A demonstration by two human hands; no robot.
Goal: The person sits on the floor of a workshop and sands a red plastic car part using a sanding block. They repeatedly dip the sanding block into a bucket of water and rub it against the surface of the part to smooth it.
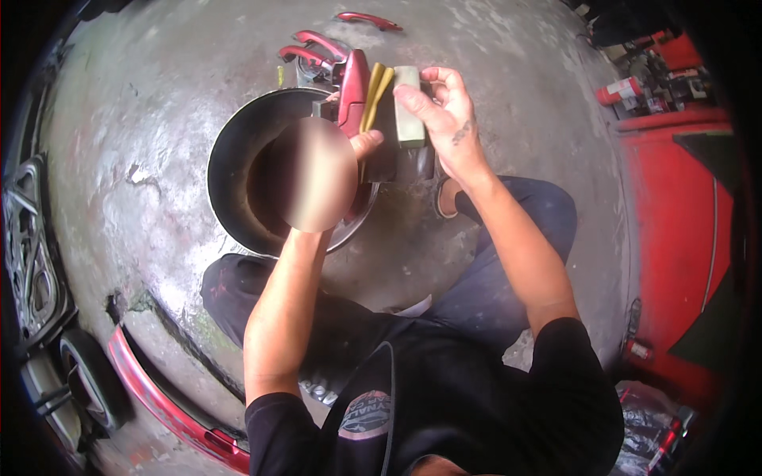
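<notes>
Above a round black basin [230, 151], my left hand [367, 143] is closed round a red car door handle [352, 91] held upright. A blurred patch covers most of that hand; its thumb and some fingertips show. To its right, my right hand [451, 123] grips a pale, greenish-white rectangular block [409, 119] between thumb and fingers. A yellow forked piece [377, 91], like tool grips, stands between the door handle and the block. A dark, box-like thing [382, 159] lies below them; what it is I cannot make out.
More red door handles [317, 46] lie on the grey concrete floor beyond the basin, one [369, 21] farther off. A long red curved panel [171, 404] is at lower left, near a dark wheel-like ring [91, 381]. At right stands a red cabinet-like surface [667, 230] with a red-and-white can [619, 91].
</notes>
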